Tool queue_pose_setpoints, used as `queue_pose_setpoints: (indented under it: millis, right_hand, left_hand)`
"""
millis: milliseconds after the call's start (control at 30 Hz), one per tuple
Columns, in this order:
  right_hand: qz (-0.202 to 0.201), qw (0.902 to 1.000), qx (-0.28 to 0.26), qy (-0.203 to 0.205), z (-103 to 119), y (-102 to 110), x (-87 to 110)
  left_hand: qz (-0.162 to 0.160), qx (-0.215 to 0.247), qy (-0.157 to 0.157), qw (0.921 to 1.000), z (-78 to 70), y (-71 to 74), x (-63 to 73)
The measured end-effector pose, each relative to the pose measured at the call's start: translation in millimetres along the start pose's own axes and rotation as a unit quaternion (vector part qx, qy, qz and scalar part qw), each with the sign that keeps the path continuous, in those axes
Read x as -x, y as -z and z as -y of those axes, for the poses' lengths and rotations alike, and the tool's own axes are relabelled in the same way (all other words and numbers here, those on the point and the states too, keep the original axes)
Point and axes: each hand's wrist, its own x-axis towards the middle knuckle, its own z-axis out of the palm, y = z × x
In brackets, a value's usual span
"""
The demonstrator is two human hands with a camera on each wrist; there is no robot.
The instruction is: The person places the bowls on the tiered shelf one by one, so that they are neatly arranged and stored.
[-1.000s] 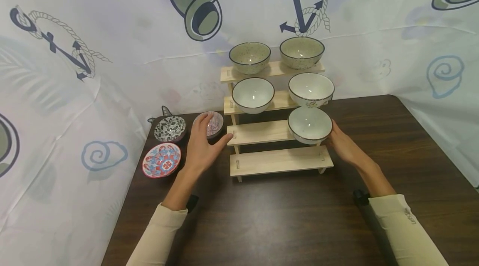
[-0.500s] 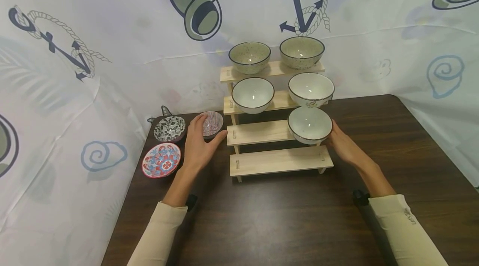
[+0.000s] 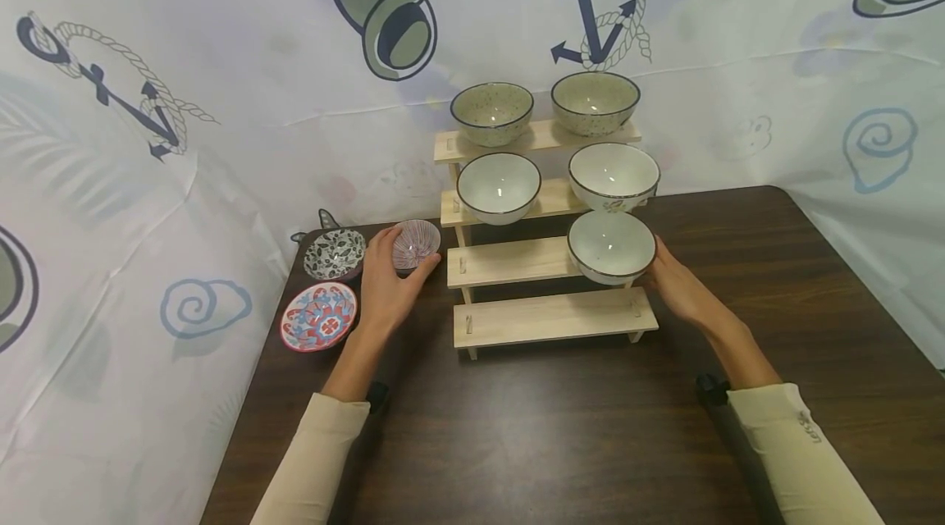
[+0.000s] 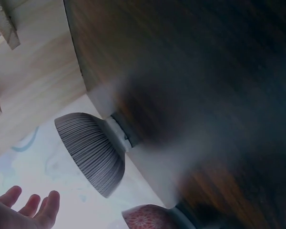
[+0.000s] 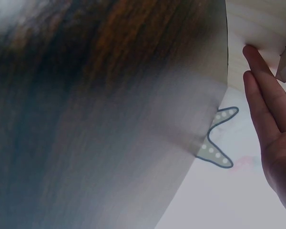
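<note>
My left hand [image 3: 385, 285] is beside a small purple-and-white striped bowl [image 3: 417, 243] on the table, its thumb and fingers spread on either side. In the left wrist view the fingers [image 4: 48, 210] appear apart from that bowl's ribbed dark outside [image 4: 93, 152]. My right hand [image 3: 681, 285] is at the right edge of a white dark-rimmed bowl [image 3: 611, 244] on the second step from the front of a wooden tiered stand [image 3: 509, 261]. Its fingers [image 5: 261, 107] look straight in the right wrist view; whether they touch the bowl is hidden.
A black-and-white patterned bowl [image 3: 335, 254] and a red-and-blue patterned bowl [image 3: 319, 317] stand left of my left hand. Two white bowls and two speckled bowls [image 3: 492, 115] fill the upper steps. Behind the dark wooden table [image 3: 561, 435] hangs a printed cloth [image 3: 244, 33].
My left hand has moved slightly left and down beside the striped bowl, uncovering more of it, with the thumb now near its front right. My right hand has stayed in place.
</note>
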Motion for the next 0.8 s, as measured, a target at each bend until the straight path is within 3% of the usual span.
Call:
queue_pose_setpoints:
  millis: [467, 800]
  right_hand:
    - [0.007, 0.9997, -0.022, 0.011, -1, 0, 1.6]
    - [0.011, 0.9997, -0.021, 0.011, 1, 2, 1.7]
  left_hand:
    - [-0.005, -0.052, -0.025, 0.9983, 11.1, -4.8, -6.0]
    - [0.017, -0.084, -0.024, 0.9960, 17.8, -12.5, -14.1]
